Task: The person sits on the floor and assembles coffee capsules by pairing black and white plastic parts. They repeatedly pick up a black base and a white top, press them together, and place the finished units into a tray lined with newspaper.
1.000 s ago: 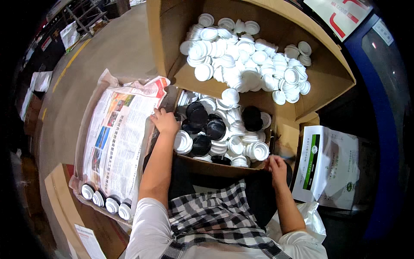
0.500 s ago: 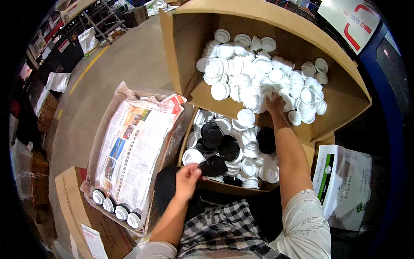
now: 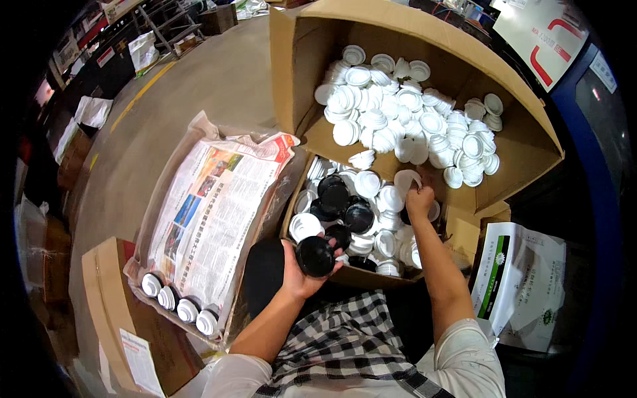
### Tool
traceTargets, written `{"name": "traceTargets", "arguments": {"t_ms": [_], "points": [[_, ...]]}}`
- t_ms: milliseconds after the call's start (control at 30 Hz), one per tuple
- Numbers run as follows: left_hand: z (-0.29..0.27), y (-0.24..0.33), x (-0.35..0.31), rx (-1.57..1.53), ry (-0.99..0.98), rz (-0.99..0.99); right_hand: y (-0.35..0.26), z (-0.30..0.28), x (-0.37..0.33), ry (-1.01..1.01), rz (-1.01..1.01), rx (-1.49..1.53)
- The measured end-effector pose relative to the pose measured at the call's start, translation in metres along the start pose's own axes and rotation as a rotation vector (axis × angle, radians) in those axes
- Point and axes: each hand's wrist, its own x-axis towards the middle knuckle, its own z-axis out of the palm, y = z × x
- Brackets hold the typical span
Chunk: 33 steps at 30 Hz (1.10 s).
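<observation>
My left hand [image 3: 300, 276] is turned palm up, its fingers curled round a round black cap [image 3: 315, 257] just in front of the lower carton. Between the fingers of my right hand [image 3: 419, 200] is a white ridged cap [image 3: 406, 179], raised over the back right of that carton. White caps [image 3: 367, 182] and several black caps [image 3: 333, 193] lie mixed in the lower carton [image 3: 296, 196]. Behind it, a big tipped carton [image 3: 284, 79] holds a heap of white caps [image 3: 409, 101]. My right hand partly hides a black cap beneath it.
On the left lies a shallow tray box lined with newspaper [image 3: 206, 199]; several white caps with black rims [image 3: 188, 310] stand in a row along its near end. A cardboard box [image 3: 142, 325] sits under that end. To the right is a white printed sack [image 3: 531, 285].
My right hand has come back out of the heap in the big carton with a white cap. My left hand has turned up and brought the black cap toward me.
</observation>
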Motion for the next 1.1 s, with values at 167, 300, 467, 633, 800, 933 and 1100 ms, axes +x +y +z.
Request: {"name": "traceTargets", "arguments": {"t_ms": [167, 300, 467, 633, 800, 933, 1100], "points": [[0.039, -0.001, -0.027, -0.070, -0.237, 0.045, -0.086, -0.032, -0.059, -0.281, 0.681, 0.913], [0.061, -0.008, -0.055, -0.135, -0.459, 0.016, -0.150, -0.070, -0.106, -0.574, 0.713, 1.165], [0.084, -0.018, -0.093, -0.111, -0.494, -0.004, -0.184, -0.101, -0.151, -0.751, 0.341, 1.495], [0.092, -0.026, -0.110, -0.062, -0.522, -0.006, -0.197, -0.121, -0.185, -0.730, 0.403, 1.516], [0.079, -0.032, -0.116, -0.106, -0.547, -0.046, -0.203, -0.137, -0.187, -0.636, 0.337, 1.469], [0.082, -0.033, -0.123, 0.080, -0.344, 0.012, -0.208, -0.150, -0.188, -0.568, 0.003, 1.202], [0.093, -0.032, -0.137, 0.183, -0.315, -0.044, -0.215, -0.168, -0.185, -0.510, -0.642, 0.651]]}}
